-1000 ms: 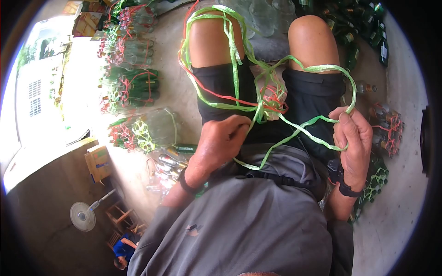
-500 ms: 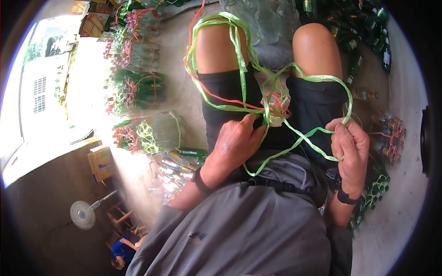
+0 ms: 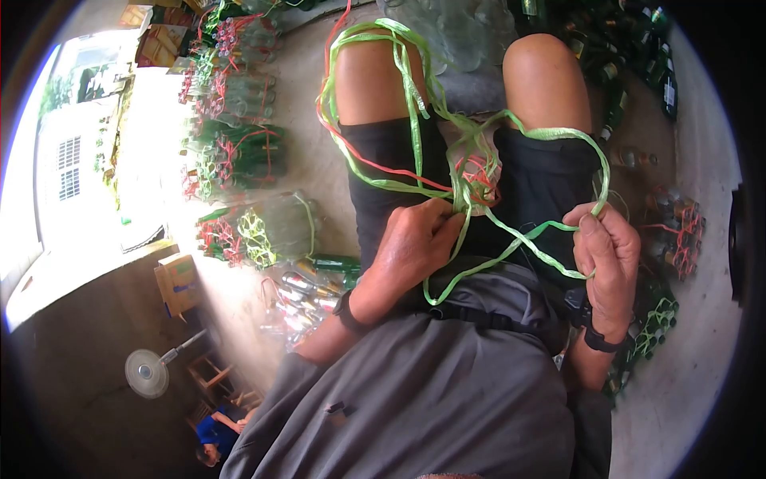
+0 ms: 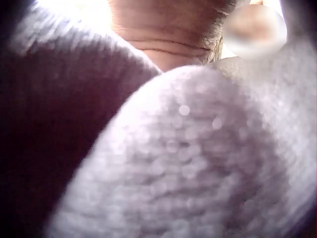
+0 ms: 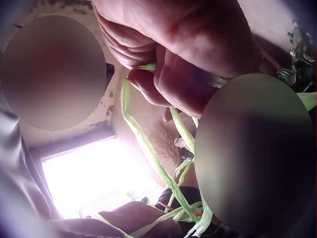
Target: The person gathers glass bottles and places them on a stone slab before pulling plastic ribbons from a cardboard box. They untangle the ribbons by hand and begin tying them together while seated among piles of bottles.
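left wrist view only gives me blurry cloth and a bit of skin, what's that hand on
Observer: In the head view, the left hand pinches the green ribbon near where its strands bunch together between the thighs.
Operator: ok and the other hand
Observer: The right hand grips the green ribbon too, with fingers curled in at the side of a wide loop.
Operator: all green or is something else mixed in
Observer: A red strand runs with it across the left thigh.
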A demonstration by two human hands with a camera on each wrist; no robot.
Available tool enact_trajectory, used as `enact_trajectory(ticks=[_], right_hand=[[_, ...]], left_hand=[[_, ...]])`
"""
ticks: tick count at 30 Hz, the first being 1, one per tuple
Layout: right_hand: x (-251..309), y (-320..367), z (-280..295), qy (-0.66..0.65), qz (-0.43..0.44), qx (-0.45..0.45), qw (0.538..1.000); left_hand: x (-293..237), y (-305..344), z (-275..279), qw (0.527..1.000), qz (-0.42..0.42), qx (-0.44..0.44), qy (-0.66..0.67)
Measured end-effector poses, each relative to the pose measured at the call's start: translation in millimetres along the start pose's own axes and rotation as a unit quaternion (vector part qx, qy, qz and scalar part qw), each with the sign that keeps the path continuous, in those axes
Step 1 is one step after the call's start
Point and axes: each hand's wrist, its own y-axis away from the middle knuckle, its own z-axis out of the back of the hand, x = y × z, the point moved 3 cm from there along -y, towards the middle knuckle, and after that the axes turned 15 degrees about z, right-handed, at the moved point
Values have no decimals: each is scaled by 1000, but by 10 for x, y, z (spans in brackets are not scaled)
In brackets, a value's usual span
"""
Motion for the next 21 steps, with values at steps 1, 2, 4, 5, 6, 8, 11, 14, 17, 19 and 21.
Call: enact_trajectory(ticks=[1, 2, 4, 5, 6, 8, 11, 14, 17, 19, 21], right_hand=[[-7, 4, 30, -2, 0, -10, 1000], [-18, 9, 71, -4, -1, -20, 1000], [-32, 1, 149, 2, 13, -23, 1000], [-33, -4, 196, 13, 17, -27, 999], [-31, -12, 235, 24, 21, -30, 999], [-28, -21, 296, 33, 22, -29, 999], [-16, -31, 332, 50, 20, -29, 998], [-14, -44, 333, 83, 13, -25, 996], [-27, -54, 303, 92, 6, -16, 996], [-48, -56, 292, 100, -3, -15, 995], [-82, -60, 299, 103, -15, -15, 994]], left_hand=[[10, 23, 30, 1000, 12, 11, -2], [17, 45, 67, 999, 24, 22, -5], [-21, 86, 177, 999, 28, 24, 12], [-46, 99, 238, 999, 31, 26, 28], [-66, 109, 316, 999, 16, 20, 30], [-89, 106, 451, 998, -46, -13, 44], [-247, 128, 787, 995, -86, -20, 47], [-396, 143, 1001, 980, -152, -86, 97], [-494, 139, 1153, 969, -106, -113, 194], [-533, 105, 1200, 956, -112, -126, 238], [-622, 103, 1261, 894, -117, -87, 423]])
